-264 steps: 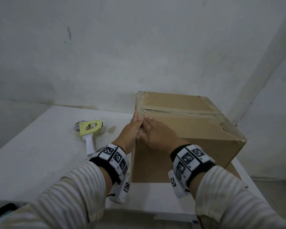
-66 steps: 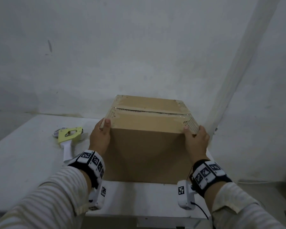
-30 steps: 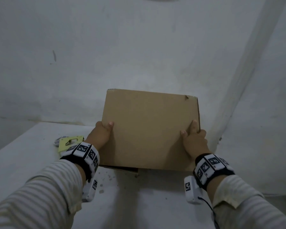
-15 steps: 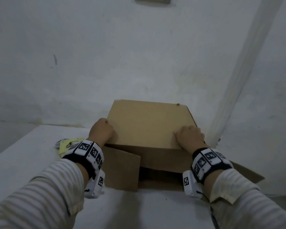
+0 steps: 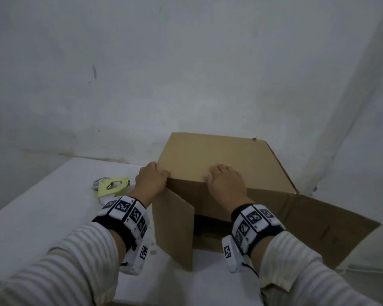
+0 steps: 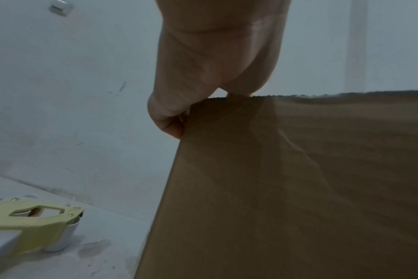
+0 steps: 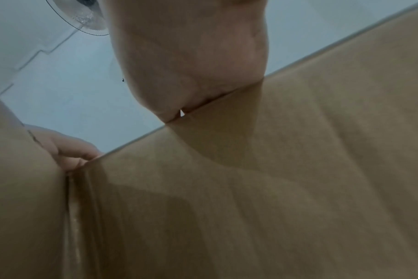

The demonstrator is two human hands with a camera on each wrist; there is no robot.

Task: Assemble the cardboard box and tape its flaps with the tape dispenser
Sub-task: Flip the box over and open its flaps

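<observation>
Sensibly, the left hand [image 5: 152, 180] gripped the box [image 5: 221, 155] at a corner, the right hand [image 5: 224, 181] pressed flat on top; steadied so, the flaps [image 5: 175, 226] should fold squarely.

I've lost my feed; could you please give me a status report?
Left hand grips cardboard box corner; right hand presses top. Box on side, flaps open. Tape dispenser lies left.

I see a dim, scuffed white wall [image 5: 186, 62] behind a white table [image 5: 42, 213], with a pale vertical strip [image 5: 352, 107] running up on the right; overhead, blurred, what may be a fan [image 7: 84, 17].
</observation>
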